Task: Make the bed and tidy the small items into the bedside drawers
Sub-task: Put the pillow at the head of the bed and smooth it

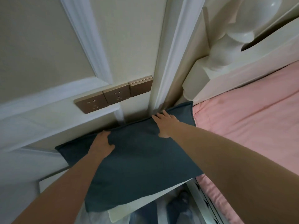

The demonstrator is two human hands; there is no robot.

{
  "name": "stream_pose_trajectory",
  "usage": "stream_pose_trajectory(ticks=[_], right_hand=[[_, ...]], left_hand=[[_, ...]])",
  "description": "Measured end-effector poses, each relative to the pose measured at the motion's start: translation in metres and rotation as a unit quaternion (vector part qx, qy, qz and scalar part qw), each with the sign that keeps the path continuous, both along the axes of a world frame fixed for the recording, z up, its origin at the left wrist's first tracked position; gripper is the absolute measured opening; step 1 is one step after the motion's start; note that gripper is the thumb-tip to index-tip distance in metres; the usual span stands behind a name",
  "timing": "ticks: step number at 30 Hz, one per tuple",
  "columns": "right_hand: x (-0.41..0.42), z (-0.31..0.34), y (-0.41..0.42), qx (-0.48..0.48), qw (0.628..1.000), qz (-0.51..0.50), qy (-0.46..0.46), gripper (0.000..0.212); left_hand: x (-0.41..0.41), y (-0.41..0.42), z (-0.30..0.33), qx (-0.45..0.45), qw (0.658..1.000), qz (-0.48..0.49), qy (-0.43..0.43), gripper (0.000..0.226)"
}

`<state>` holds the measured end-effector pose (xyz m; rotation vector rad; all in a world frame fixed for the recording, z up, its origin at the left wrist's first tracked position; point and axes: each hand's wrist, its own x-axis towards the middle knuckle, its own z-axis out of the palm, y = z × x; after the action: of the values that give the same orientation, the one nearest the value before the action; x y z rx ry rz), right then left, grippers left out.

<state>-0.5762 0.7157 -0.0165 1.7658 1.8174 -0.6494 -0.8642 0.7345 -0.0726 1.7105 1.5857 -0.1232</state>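
A dark teal pillow [137,162] lies flat on the white bedside cabinet [123,209], its far edge against the wall. My left hand [102,146] rests on the pillow's far left part, fingers curled over the top edge. My right hand [164,123] lies on the far right part, fingers spread and reaching to the edge by the wall. The bed with its pink sheet [252,120] fills the right side. No drawers or small items show.
Gold wall sockets [113,96] sit just above the pillow on the panelled wall. The white headboard post [226,46] stands at upper right. My legs and the floor [161,212] show below the cabinet's front edge.
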Motion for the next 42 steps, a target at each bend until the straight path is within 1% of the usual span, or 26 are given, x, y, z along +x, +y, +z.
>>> stream_pose_trajectory(ticks=[4, 6, 8, 10, 11, 13, 14, 16, 18, 21, 23, 24, 26, 28, 30, 34, 36, 39, 42], right_hand=[[-0.014, -0.014, 0.012, -0.019, 0.999, 0.022, -0.024, 0.098], [-0.017, -0.019, 0.017, -0.026, 0.998, 0.033, -0.043, 0.102], [-0.017, -0.023, 0.020, -0.017, 0.994, 0.061, -0.085, 0.104], [-0.016, -0.027, 0.022, -0.005, 0.989, 0.084, -0.120, 0.104], [-0.015, -0.029, 0.022, -0.003, 0.989, 0.080, -0.122, 0.105], [-0.017, -0.031, 0.022, 0.007, 0.992, 0.058, -0.112, 0.105], [-0.020, -0.029, 0.023, 0.013, 0.993, 0.049, -0.108, 0.103], [-0.023, -0.027, 0.025, 0.023, 0.994, 0.040, -0.098, 0.091], [-0.023, -0.025, 0.024, 0.023, 0.994, 0.045, -0.098, 0.079], [-0.017, -0.023, 0.015, 0.027, 0.995, 0.049, -0.084, 0.070], [-0.014, -0.021, 0.003, 0.043, 0.995, 0.048, -0.071, 0.066], [-0.012, -0.021, -0.005, 0.050, 0.996, 0.044, -0.065, 0.062], [-0.008, -0.019, -0.022, 0.053, 0.996, 0.033, -0.058, 0.051], [-0.003, -0.013, -0.038, 0.051, 0.996, 0.028, -0.060, 0.046], [0.001, -0.005, -0.053, 0.039, 0.998, 0.023, -0.048, 0.046], [0.012, 0.022, -0.088, 0.015, 1.000, 0.020, -0.003, 0.048], [0.016, 0.037, -0.107, 0.010, 1.000, 0.020, 0.012, 0.045], [0.023, 0.059, -0.142, 0.036, 0.999, 0.004, 0.015, 0.036], [0.039, 0.085, -0.183, 0.068, 0.997, -0.020, 0.018, 0.028]], left_hand=[[0.005, 0.013, -0.013, 0.025, 0.997, -0.048, 0.062, 0.078], [0.007, 0.019, -0.016, 0.032, 0.988, -0.108, 0.101, 0.093], [0.007, 0.024, -0.023, 0.026, 0.974, -0.179, 0.136, 0.114], [0.006, 0.031, -0.031, -0.016, 0.969, -0.194, 0.151, 0.125], [0.007, 0.034, -0.037, -0.030, 0.968, -0.193, 0.158, 0.127], [0.006, 0.036, -0.043, -0.017, 0.963, -0.195, 0.184, 0.120], [0.006, 0.036, -0.046, 0.006, 0.963, -0.190, 0.191, 0.110], [0.008, 0.037, -0.048, 0.066, 0.963, -0.174, 0.194, 0.082], [0.008, 0.034, -0.046, 0.136, 0.951, -0.186, 0.209, 0.059], [0.000, 0.026, -0.039, 0.229, 0.924, -0.216, 0.216, 0.038], [-0.007, 0.019, -0.040, 0.243, 0.916, -0.266, 0.176, 0.033], [-0.009, 0.016, -0.039, 0.224, 0.921, -0.283, 0.149, 0.032], [-0.008, 0.005, -0.027, 0.154, 0.938, -0.292, 0.107, 0.027], [-0.004, -0.007, -0.010, 0.115, 0.946, -0.286, 0.098, 0.018], [0.001, -0.022, 0.008, 0.120, 0.944, -0.290, 0.099, 0.016], [0.009, -0.053, 0.042, 0.133, 0.929, -0.323, 0.120, 0.018], [0.013, -0.068, 0.060, 0.140, 0.919, -0.345, 0.126, 0.020], [0.022, -0.091, 0.092, 0.160, 0.899, -0.385, 0.136, 0.019], [0.041, -0.120, 0.129, 0.192, 0.886, -0.399, 0.139, 0.017]])
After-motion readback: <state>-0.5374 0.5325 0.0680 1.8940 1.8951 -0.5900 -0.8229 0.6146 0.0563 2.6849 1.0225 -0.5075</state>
